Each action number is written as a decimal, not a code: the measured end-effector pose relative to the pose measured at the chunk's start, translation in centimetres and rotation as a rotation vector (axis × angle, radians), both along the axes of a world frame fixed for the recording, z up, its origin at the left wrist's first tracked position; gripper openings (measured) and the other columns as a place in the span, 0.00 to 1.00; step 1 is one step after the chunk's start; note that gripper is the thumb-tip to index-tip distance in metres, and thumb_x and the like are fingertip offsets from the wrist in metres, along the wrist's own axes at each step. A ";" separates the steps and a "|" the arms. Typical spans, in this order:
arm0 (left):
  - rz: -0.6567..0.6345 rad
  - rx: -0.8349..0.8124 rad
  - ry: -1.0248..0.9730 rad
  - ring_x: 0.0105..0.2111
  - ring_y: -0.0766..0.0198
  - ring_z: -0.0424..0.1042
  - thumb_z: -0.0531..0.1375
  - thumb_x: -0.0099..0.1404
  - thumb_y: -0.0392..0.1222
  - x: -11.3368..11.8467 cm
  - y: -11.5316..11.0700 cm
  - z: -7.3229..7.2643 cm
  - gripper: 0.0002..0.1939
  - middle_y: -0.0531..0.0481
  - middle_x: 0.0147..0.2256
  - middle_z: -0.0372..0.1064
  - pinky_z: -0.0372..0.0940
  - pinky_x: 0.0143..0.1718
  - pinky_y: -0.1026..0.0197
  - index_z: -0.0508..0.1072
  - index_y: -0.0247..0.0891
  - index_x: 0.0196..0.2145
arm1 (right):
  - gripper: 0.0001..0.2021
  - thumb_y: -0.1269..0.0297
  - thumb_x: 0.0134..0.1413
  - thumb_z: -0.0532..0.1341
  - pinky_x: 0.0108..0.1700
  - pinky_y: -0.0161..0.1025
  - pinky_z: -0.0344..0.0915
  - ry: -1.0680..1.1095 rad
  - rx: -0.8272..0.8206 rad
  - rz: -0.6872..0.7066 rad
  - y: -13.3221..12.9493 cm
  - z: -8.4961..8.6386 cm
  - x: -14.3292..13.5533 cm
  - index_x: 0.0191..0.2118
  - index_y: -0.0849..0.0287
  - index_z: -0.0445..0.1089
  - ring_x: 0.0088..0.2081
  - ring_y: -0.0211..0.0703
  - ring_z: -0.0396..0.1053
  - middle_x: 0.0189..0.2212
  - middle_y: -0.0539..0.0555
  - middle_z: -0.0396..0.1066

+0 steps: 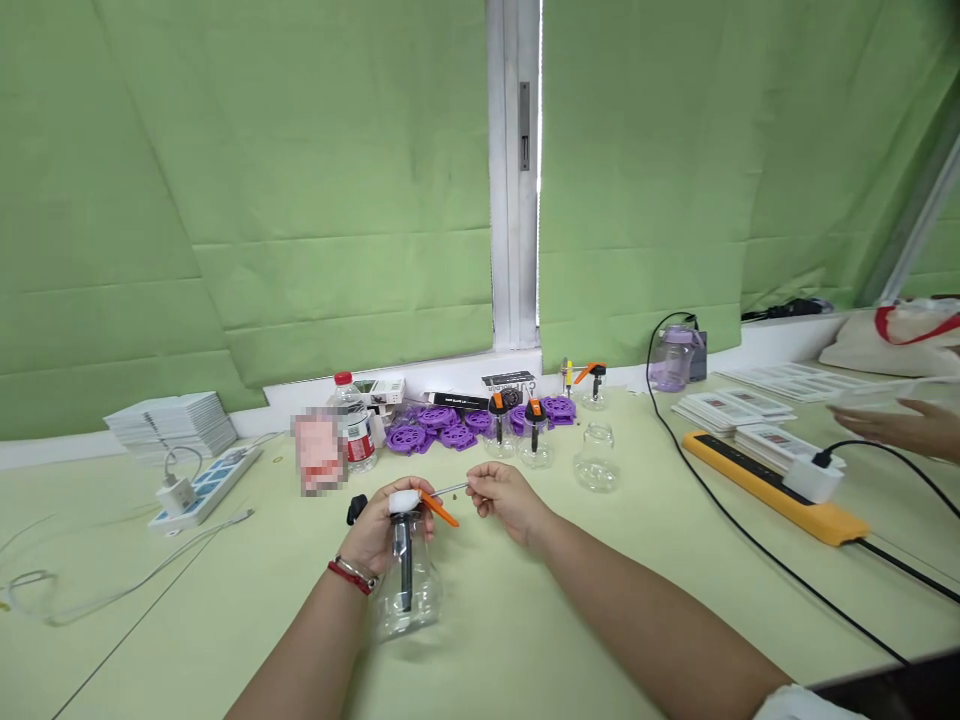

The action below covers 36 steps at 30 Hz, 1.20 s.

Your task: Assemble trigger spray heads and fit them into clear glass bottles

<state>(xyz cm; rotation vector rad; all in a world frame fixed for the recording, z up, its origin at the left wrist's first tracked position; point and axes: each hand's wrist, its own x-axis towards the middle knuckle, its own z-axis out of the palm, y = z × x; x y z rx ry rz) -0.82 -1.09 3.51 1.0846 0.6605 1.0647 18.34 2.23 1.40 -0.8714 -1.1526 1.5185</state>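
Tilted near the front of the table is a clear spray bottle [421, 600] with a white head, an orange trigger [441, 508] and a dark tube inside. My left hand [375, 530] is closed around its neck. From the fingertips of my right hand [504, 500], a thin metal rod [451, 489] runs to the white head; whether it goes in is hidden by the trigger and fingers. Beside my left hand lies a small black part [357, 510]. Several similar bottles with black heads and orange triggers, such as one bottle [535, 445], stand farther back.
A clear bottle without a head [597, 465] stands right of centre. Purple plastic pieces [435, 428], a red-capped water bottle [360, 440] and a white power strip [210, 487] lie left. Rightward are an orange power strip [780, 490], a black cable [720, 490] and another person's hand [900, 425].
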 end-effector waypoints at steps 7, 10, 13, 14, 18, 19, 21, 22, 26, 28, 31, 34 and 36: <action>-0.010 -0.017 -0.012 0.22 0.62 0.70 0.58 0.56 0.36 -0.3 0.1 0.0 0.07 0.45 0.27 0.72 0.67 0.24 0.59 0.72 0.33 0.34 | 0.12 0.60 0.45 0.65 0.18 0.29 0.53 0.002 -0.059 0.046 0.0 0.2 0.2 0.27 0.63 0.65 0.16 0.29 0.58 0.18 0.48 0.68; -0.009 -0.016 -0.012 0.22 0.62 0.70 0.58 0.56 0.37 -0.4 0.2 -0.1 0.08 0.45 0.25 0.71 0.67 0.24 0.60 0.72 0.33 0.34 | 0.15 0.54 0.50 0.60 0.15 0.29 0.47 -0.039 -0.149 0.066 0.2 0.0 0.2 0.26 0.63 0.65 0.14 0.29 0.56 0.16 0.48 0.66; -0.003 -0.024 -0.002 0.21 0.63 0.70 0.59 0.55 0.37 -0.5 0.2 0.0 0.08 0.43 0.28 0.73 0.67 0.24 0.60 0.72 0.33 0.33 | 0.15 0.55 0.46 0.62 0.15 0.29 0.46 -0.065 -0.098 0.037 0.4 -0.3 0.2 0.25 0.63 0.65 0.13 0.28 0.53 0.14 0.46 0.64; -0.004 -0.028 -0.002 0.22 0.63 0.70 0.59 0.55 0.37 -0.5 0.2 0.1 0.08 0.43 0.29 0.73 0.67 0.24 0.60 0.72 0.33 0.33 | 0.13 0.56 0.43 0.65 0.17 0.30 0.50 -0.052 -0.055 0.028 0.5 -0.4 0.2 0.26 0.63 0.66 0.14 0.29 0.55 0.15 0.46 0.65; -0.030 -0.041 -0.019 0.22 0.61 0.71 0.58 0.55 0.39 -0.8 0.1 0.3 0.10 0.43 0.26 0.72 0.68 0.25 0.59 0.73 0.32 0.34 | 0.12 0.61 0.35 0.67 0.26 0.33 0.59 -0.056 0.137 -0.036 0.4 -0.3 0.3 0.28 0.62 0.70 0.21 0.32 0.62 0.20 0.48 0.68; -0.033 -0.050 -0.029 0.22 0.61 0.71 0.57 0.55 0.39 -0.9 0.1 0.4 0.10 0.43 0.25 0.72 0.67 0.25 0.59 0.73 0.32 0.34 | 0.11 0.61 0.36 0.67 0.27 0.34 0.60 -0.069 0.185 -0.066 0.3 -0.2 0.2 0.27 0.61 0.70 0.22 0.33 0.62 0.19 0.47 0.68; -0.030 -0.072 -0.060 0.21 0.62 0.70 0.57 0.55 0.40 -1.0 0.2 0.5 0.11 0.42 0.26 0.72 0.67 0.24 0.60 0.73 0.31 0.34 | 0.10 0.60 0.36 0.67 0.29 0.35 0.61 -0.070 0.249 -0.105 0.2 -0.1 0.0 0.27 0.60 0.71 0.23 0.34 0.63 0.18 0.47 0.67; -0.023 -0.081 -0.081 0.21 0.63 0.69 0.57 0.55 0.41 -1.1 0.2 0.5 0.11 0.41 0.27 0.72 0.67 0.24 0.60 0.73 0.31 0.33 | 0.11 0.59 0.37 0.67 0.30 0.35 0.62 -0.058 0.254 -0.104 0.1 0.0 -0.2 0.28 0.59 0.71 0.23 0.35 0.64 0.19 0.47 0.67; -0.001 -0.110 -0.124 0.21 0.63 0.70 0.58 0.54 0.39 -1.3 0.5 0.4 0.09 0.42 0.27 0.72 0.66 0.23 0.62 0.73 0.32 0.32 | 0.16 0.53 0.38 0.66 0.26 0.35 0.61 -0.049 0.192 -0.072 0.5 0.0 -0.6 0.29 0.61 0.70 0.22 0.34 0.63 0.22 0.50 0.69; 0.012 -0.132 -0.135 0.21 0.63 0.70 0.57 0.54 0.39 -1.6 0.7 0.3 0.10 0.43 0.26 0.72 0.67 0.23 0.61 0.73 0.31 0.32 | 0.15 0.54 0.38 0.66 0.25 0.34 0.61 -0.092 0.213 -0.120 1.1 0.0 -0.6 0.28 0.61 0.69 0.21 0.34 0.62 0.21 0.49 0.68; 0.073 -0.158 -0.204 0.21 0.63 0.70 0.57 0.53 0.39 -2.2 1.0 0.3 0.11 0.42 0.25 0.72 0.67 0.24 0.61 0.72 0.31 0.32 | 0.09 0.60 0.46 0.61 0.28 0.34 0.62 -0.340 0.309 -0.193 2.0 -0.3 -0.4 0.32 0.60 0.68 0.23 0.35 0.65 0.23 0.49 0.68; 0.188 -0.168 -0.299 0.21 0.62 0.70 0.56 0.55 0.41 -2.7 1.3 0.4 0.12 0.43 0.22 0.71 0.67 0.24 0.60 0.72 0.31 0.33 | 0.04 0.68 0.51 0.57 0.31 0.35 0.60 -0.872 0.438 -0.117 2.5 -0.9 -0.9 0.31 0.59 0.69 0.28 0.39 0.68 0.27 0.52 0.70; 0.283 -0.193 -0.343 0.20 0.61 0.70 0.56 0.55 0.42 -2.8 1.4 0.5 0.13 0.44 0.20 0.70 0.67 0.23 0.59 0.72 0.30 0.35 | 0.04 0.72 0.46 0.60 0.33 0.36 0.58 -1.084 0.493 -0.044 2.6 -1.4 -1.7 0.24 0.60 0.69 0.32 0.43 0.69 0.26 0.54 0.71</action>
